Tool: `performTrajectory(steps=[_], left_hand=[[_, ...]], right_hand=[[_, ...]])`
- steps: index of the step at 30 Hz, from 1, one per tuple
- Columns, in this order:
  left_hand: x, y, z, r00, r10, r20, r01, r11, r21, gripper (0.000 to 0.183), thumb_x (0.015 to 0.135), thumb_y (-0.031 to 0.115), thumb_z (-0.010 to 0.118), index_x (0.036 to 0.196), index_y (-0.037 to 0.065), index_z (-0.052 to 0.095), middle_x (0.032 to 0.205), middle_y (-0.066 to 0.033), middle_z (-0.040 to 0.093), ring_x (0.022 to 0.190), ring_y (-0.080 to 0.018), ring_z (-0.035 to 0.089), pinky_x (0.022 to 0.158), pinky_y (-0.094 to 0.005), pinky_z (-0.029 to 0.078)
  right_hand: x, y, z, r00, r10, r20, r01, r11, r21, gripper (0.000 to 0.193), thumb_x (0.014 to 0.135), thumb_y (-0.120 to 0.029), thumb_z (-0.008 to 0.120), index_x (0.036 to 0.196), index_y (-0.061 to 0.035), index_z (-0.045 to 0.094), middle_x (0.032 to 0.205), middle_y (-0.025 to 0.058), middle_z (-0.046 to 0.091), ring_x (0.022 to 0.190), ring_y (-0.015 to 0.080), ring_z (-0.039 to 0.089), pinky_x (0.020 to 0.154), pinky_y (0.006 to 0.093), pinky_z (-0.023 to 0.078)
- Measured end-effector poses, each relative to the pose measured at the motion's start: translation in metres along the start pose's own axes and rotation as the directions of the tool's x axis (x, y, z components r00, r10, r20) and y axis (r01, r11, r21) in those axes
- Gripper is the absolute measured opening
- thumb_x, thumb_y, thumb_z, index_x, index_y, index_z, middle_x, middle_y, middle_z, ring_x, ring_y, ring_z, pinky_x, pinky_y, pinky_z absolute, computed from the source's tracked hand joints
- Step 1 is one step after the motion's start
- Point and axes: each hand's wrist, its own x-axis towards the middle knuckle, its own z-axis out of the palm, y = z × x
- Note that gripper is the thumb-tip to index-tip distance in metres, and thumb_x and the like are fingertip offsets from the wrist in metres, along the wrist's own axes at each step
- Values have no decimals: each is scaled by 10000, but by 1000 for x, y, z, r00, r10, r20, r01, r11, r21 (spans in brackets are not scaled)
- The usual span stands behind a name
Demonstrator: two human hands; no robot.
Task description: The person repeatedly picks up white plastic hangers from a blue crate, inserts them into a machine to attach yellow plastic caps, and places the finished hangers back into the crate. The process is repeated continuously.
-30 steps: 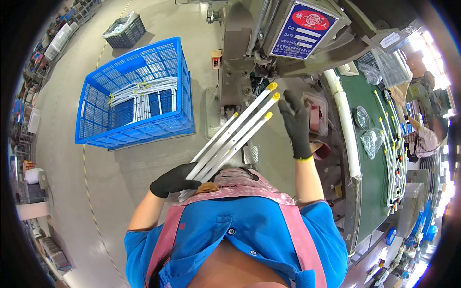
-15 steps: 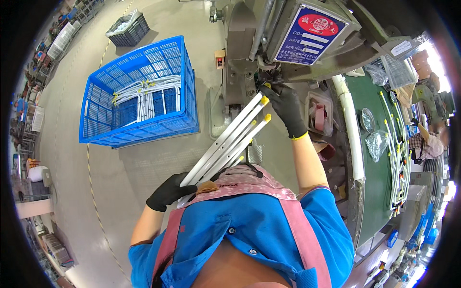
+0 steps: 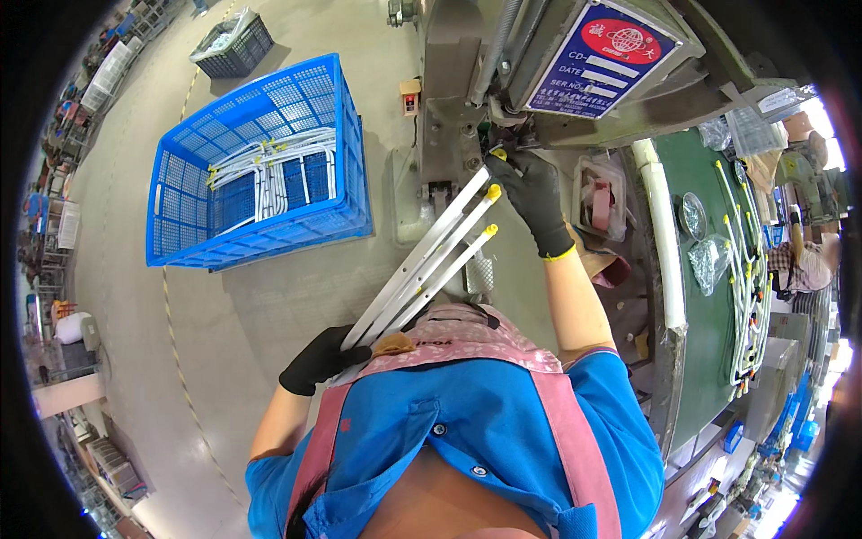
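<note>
Right hand [image 3: 532, 193] moved in, tubes [image 3: 418, 258] between hands [image 3: 321, 361]

White tubes [image 3: 415, 261] with small holes and yellow tips [image 3: 493, 192] slant side by side from the left hand [image 3: 325, 359] up to the right hand [image 3: 532, 193]

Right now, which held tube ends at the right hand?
The leftmost white tube: its far end meets the right hand. The other tubes' visible yellow tips sit clear of that hand.
</note>
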Motion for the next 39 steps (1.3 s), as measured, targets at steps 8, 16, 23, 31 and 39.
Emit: performTrajectory(steps=[8, 16, 23, 31, 39], left_hand=[[2, -2, 8, 997, 62, -47, -64, 997, -51, 314, 868, 188, 636, 1130, 19, 602, 894, -69, 653, 812, -156, 570, 781, -313, 468], [-15, 8, -3, 999, -32, 6, 32, 999, -35, 336, 881, 205, 603, 1167, 30, 586, 906, -69, 650, 777, -139, 556, 727, -301, 475], [-3, -9, -1, 996, 87, 24, -88, 996, 30, 354, 878, 209, 594, 1187, 38, 579, 875, -68, 641, 746, -123, 547, 685, -280, 470], [1, 2, -10, 996, -21, 85, 22, 1000, -14, 325, 864, 225, 599, 1119, 24, 600, 849, -50, 626, 730, -119, 542, 666, -272, 464], [-1, 5, 0, 987, -149, 64, 158, 975, -158, 317, 847, 195, 634, 1099, 5, 607, 856, -40, 624, 743, -114, 546, 684, -261, 454]], right_hand=[[-2, 9, 6, 998, 60, -10, -59, 997, 49, 172, 801, -152, 662, 915, -23, 674, 816, 151, 655, 703, 290, 636, 639, 329, 487], [-4, 23, 10, 987, 148, 64, -153, 985, 84, 165, 822, -148, 634, 951, -53, 677, 866, 162, 660, 728, 297, 642, 649, 337, 491], [-5, 21, 16, 973, 232, 13, -233, 972, 38, 281, 832, -297, 631, 968, -53, 667, 798, 175, 645, 693, 286, 642, 632, 340, 482], [-8, 23, 20, 948, 315, 41, -312, 948, -60, 313, 825, -356, 618, 956, -77, 674, 824, 155, 660, 750, 321, 640, 661, 378, 488], [-24, 37, 26, 972, 222, 74, -221, 975, -20, 393, 832, -365, 612, 1091, -70, 618, 923, 171, 657, 815, 315, 640, 719, 392, 487]])
